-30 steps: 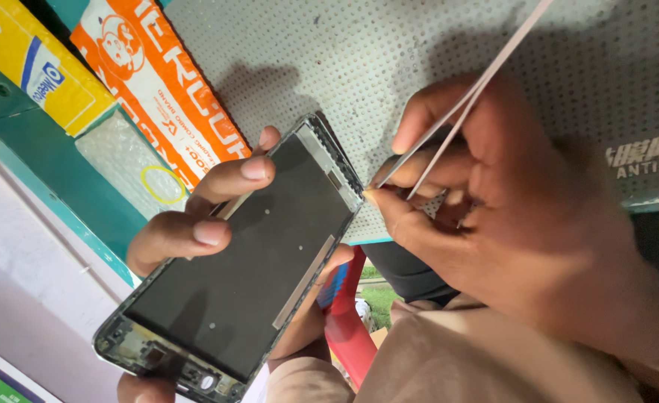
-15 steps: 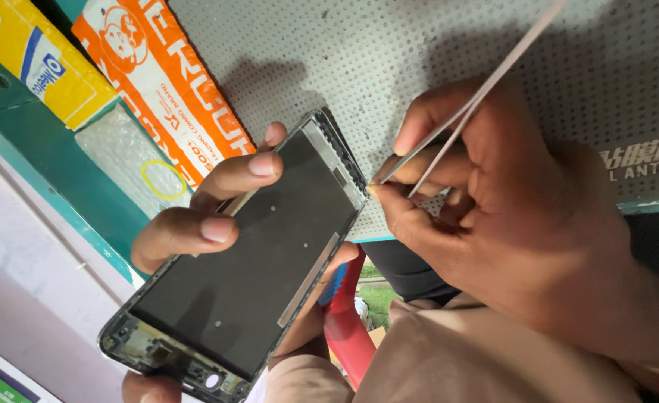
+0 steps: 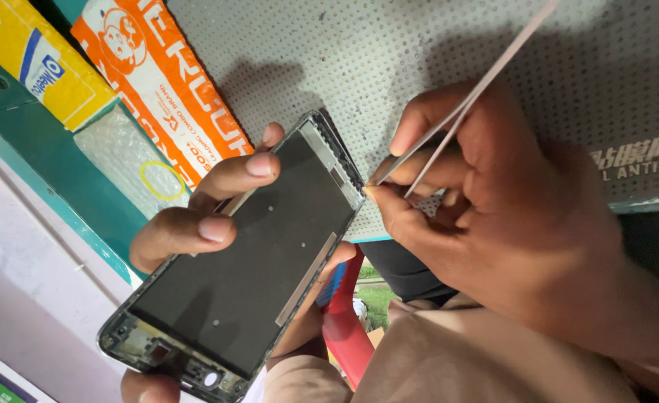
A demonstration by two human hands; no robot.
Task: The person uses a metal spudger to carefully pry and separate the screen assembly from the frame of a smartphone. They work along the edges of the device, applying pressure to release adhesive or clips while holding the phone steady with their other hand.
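Left hand (image 3: pixel 217 216) curled round a dark phone frame (image 3: pixel 247 254) — fingers over its face, thumb underneath, frame tilted above the grey dotted mat (image 3: pixel 359 67). Right hand (image 3: pixel 494 224) pinched shut on thin metal tweezers (image 3: pixel 464 97), tips touching the frame's upper right edge. Beside the left hand, an orange packet (image 3: pixel 165 82), a yellow box (image 3: pixel 31 60) and bubble wrap (image 3: pixel 132 164) on the green worktop (image 3: pixel 68 186). Below the frame — something red (image 3: pixel 344 321), partly hidden.
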